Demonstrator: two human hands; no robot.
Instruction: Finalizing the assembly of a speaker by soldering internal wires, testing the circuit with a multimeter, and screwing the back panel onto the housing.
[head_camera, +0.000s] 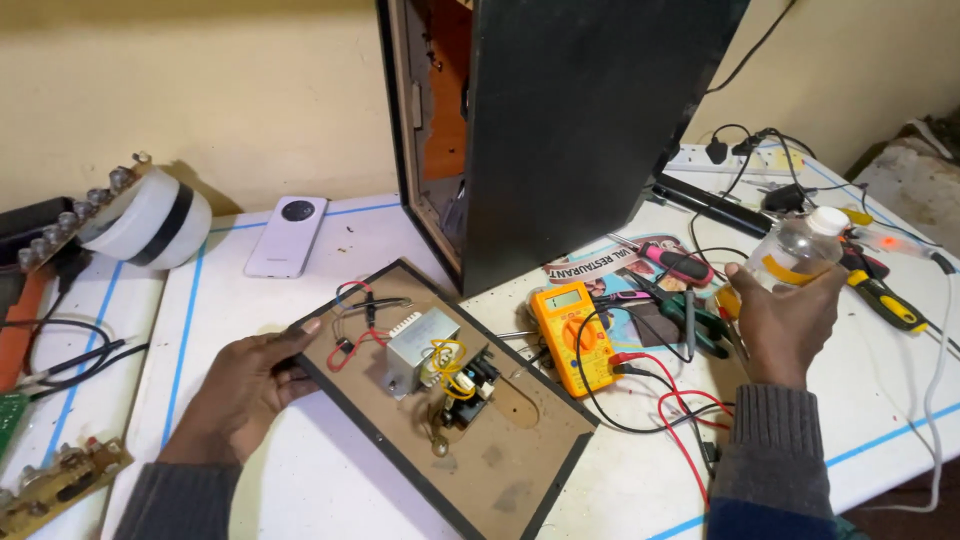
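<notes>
My left hand (240, 385) rests on the left edge of a brown back panel (500, 450) lying flat on the white table, fingers gripping its rim. On the panel sit a grey transformer (420, 345) with yellow and red wires and a small circuit board (470, 385). My right hand (785, 320) is raised above the table and holds a small clear plastic bottle (795, 250) with a white cap and yellow band. An orange multimeter (570, 330) with red and black leads lies between the hands.
A tall black speaker cabinet (570, 130) stands open-backed at the table's middle rear. A white phone (287, 235), a white round lamp (150, 225), screwdrivers and pliers (690, 315), a power strip (735, 158) and a loose circuit board (60, 485) lie around.
</notes>
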